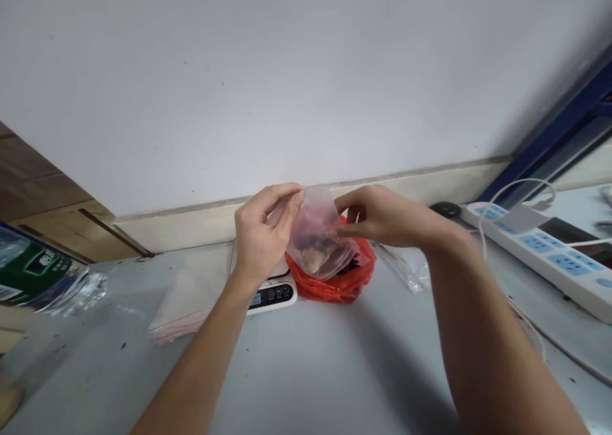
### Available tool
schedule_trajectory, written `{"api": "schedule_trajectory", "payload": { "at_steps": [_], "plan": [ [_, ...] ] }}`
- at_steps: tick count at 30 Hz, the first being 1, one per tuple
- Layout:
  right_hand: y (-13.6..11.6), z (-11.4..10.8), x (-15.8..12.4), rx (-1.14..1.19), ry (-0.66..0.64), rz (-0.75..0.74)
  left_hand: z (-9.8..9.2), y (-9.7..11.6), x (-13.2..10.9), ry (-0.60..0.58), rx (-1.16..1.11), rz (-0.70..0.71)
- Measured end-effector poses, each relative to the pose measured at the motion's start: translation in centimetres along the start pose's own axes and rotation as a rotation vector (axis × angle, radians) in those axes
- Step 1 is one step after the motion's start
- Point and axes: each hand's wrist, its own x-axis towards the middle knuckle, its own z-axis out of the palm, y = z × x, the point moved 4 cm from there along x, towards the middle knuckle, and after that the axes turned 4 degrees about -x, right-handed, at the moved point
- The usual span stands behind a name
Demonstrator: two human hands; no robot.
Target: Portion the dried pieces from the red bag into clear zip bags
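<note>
A clear plastic zip bag [318, 221] with a few pale brownish pieces in its bottom hangs between my hands. My left hand [268, 224] pinches its upper left edge between thumb and fingers. At the bag's right side is my right hand [370, 215], its thumb and fingers closed on the plastic. Directly below and behind the bag sits an open red plastic bag [335, 288] with dark contents, partly hidden. A white digital kitchen scale [272, 298] with a lit display stands left of the red bag, mostly covered by my left hand and forearm.
Flat clear bags with red edges [186, 294] lie stacked left of the scale. A green-labelled plastic bottle [43, 272] is at far left. To the right are a small clear packet [406, 266], a black mouse [445, 209] and a white power strip [545, 250] with cables. A wall rises behind.
</note>
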Motion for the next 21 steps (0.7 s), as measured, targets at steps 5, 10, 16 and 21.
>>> {"api": "schedule_trajectory", "payload": {
  "at_steps": [5, 10, 16, 21],
  "plan": [
    [1.2, 0.0, 0.5, 0.179, 0.133, 0.049, -1.0, -0.8, 0.3, 0.0, -0.061, -0.165],
    [1.9, -0.4, -0.1, 0.346, 0.152, 0.029, -1.5, -1.6, 0.4, -0.138, -0.169, -0.474],
    [2.2, -0.6, -0.3, 0.261, 0.196, 0.01, -1.2, -1.3, 0.3, -0.094, -0.099, -0.429],
    [2.3, -0.9, -0.1, 0.303, 0.293, 0.011, -1.3, -0.9, 0.4, -0.064, -0.088, -0.387]
  ]
}}
